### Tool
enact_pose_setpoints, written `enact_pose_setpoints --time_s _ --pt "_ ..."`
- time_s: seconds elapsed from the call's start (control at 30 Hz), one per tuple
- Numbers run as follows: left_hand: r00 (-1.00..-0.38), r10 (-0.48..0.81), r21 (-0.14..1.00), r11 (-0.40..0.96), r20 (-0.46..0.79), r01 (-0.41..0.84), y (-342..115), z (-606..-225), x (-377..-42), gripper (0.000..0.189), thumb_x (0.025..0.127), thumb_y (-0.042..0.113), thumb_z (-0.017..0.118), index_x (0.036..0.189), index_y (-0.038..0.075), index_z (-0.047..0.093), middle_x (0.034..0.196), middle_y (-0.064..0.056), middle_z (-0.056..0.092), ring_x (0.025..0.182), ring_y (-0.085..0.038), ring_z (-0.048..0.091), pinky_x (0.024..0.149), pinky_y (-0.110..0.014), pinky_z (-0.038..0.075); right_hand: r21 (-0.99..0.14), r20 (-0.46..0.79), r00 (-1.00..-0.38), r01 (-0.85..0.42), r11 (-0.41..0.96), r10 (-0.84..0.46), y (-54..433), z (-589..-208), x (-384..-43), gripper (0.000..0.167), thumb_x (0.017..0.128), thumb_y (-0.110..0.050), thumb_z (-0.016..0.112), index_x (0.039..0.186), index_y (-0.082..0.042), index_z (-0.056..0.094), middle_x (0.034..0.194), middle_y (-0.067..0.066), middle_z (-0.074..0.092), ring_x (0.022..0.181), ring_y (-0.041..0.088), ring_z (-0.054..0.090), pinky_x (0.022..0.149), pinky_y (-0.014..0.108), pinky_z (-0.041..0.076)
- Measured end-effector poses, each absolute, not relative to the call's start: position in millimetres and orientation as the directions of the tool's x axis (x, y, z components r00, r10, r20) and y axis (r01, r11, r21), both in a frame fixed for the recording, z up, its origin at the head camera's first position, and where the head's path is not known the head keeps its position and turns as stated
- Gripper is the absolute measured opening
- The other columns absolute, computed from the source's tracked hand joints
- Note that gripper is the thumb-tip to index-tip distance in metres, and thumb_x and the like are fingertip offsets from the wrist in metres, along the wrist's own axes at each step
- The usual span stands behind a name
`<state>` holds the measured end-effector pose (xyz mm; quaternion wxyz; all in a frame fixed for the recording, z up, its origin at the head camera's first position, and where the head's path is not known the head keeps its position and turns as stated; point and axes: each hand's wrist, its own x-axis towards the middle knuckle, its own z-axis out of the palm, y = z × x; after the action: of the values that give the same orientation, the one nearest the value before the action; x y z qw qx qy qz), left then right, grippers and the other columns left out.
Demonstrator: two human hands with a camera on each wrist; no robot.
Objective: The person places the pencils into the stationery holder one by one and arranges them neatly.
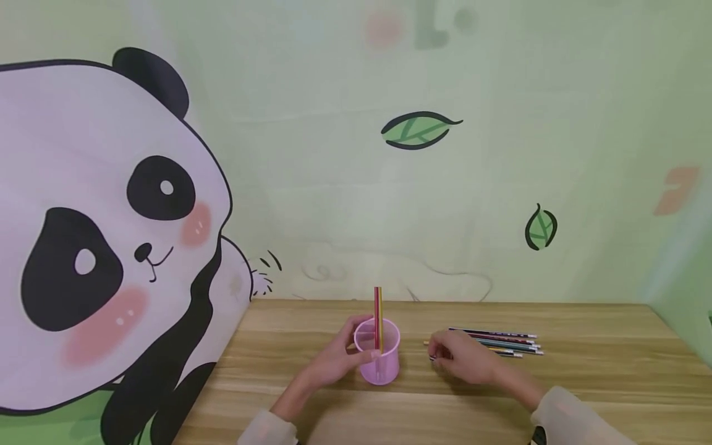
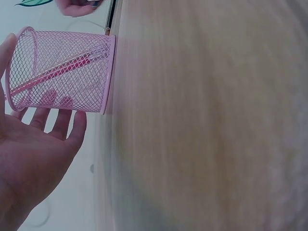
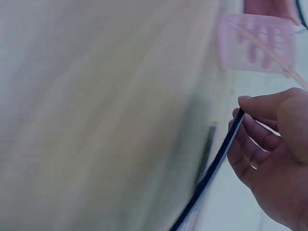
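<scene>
A pink mesh pencil cup [image 1: 390,369] stands upright on the wooden table. Around its side my left hand [image 1: 334,360] curves, thumb at the near side and fingers behind; the left wrist view shows the same cup [image 2: 67,70] against the fingers. Two pencils [image 1: 377,312], one reddish and one yellowish, lean upright inside it. Right of the cup, my right hand [image 1: 466,360] pinches a dark pencil [image 3: 211,171] by one end between thumb and fingertips. Several more pencils [image 1: 508,342] lie side by side on the table, partly hidden behind that hand.
The table [image 1: 601,371] has a wood-grain top and meets a pale green wall cloth [image 1: 334,185] at its back edge. A large printed panda [image 1: 111,185] and leaves decorate the cloth.
</scene>
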<state>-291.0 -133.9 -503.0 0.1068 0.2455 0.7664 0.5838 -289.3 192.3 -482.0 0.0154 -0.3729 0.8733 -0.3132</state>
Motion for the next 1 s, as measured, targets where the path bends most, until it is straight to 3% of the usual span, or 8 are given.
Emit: enact_pose_setpoints --time_s 0.17,0.37,0.6,0.83,1.0 --pt "-0.852 0.506 0.949 0.183 0.134 0.257 -133 -504 -290 0.074 0.1 0.023 0.075 0.16 0.013 0.033 0.153 -0.015 0.05 0.144 -0.036 0.048 0.121 -0.054 0.039 -0.649 0.182 -0.767 -0.564 0.511 -0.615 196 -453 -293 0.011 0.099 -0.001 0.07 0.102 -0.011 0.067 0.088 -0.003 0.064 0.082 0.009 0.058 0.07 0.026 0.054" --pt "-0.849 0.512 0.952 0.175 0.13 0.251 -132 -505 -292 0.072 0.1 0.025 0.075 0.16 0.017 0.034 0.154 -0.013 0.049 0.145 -0.034 0.047 0.122 -0.053 0.039 -0.716 0.244 -0.784 -0.542 0.439 -0.571 199 -418 -294 0.005 0.103 -0.009 0.069 0.106 -0.011 0.067 0.095 0.004 0.068 0.088 0.019 0.063 0.074 0.028 0.058" --pt "-0.858 0.499 0.948 0.196 0.124 0.251 -133 -504 -293 0.073 0.099 0.026 0.076 0.16 0.018 0.035 0.153 -0.012 0.05 0.145 -0.035 0.047 0.122 -0.054 0.039 -0.759 0.309 -0.811 -0.525 0.385 -0.497 192 -389 -298 0.009 0.102 -0.009 0.072 0.11 -0.009 0.069 0.099 0.003 0.071 0.095 0.022 0.066 0.081 0.027 0.06" --pt "-0.856 0.504 0.945 0.21 0.116 0.252 -134 -504 -293 0.073 0.099 0.027 0.076 0.16 0.018 0.035 0.152 -0.012 0.051 0.144 -0.033 0.048 0.121 -0.053 0.04 -0.826 0.372 -0.827 -0.502 0.257 -0.421 181 -363 -294 0.015 0.104 -0.013 0.07 0.116 -0.006 0.066 0.104 0.011 0.071 0.097 0.03 0.07 0.086 0.03 0.062" --pt "-0.859 0.5 0.945 0.214 0.113 0.248 -135 -505 -293 0.075 0.099 0.028 0.076 0.16 0.019 0.035 0.152 -0.012 0.051 0.144 -0.032 0.048 0.121 -0.052 0.04 -0.839 0.429 -0.837 -0.509 0.193 -0.34 169 -347 -290 0.018 0.104 -0.015 0.07 0.117 -0.005 0.064 0.105 0.013 0.071 0.095 0.027 0.07 0.087 0.029 0.062"
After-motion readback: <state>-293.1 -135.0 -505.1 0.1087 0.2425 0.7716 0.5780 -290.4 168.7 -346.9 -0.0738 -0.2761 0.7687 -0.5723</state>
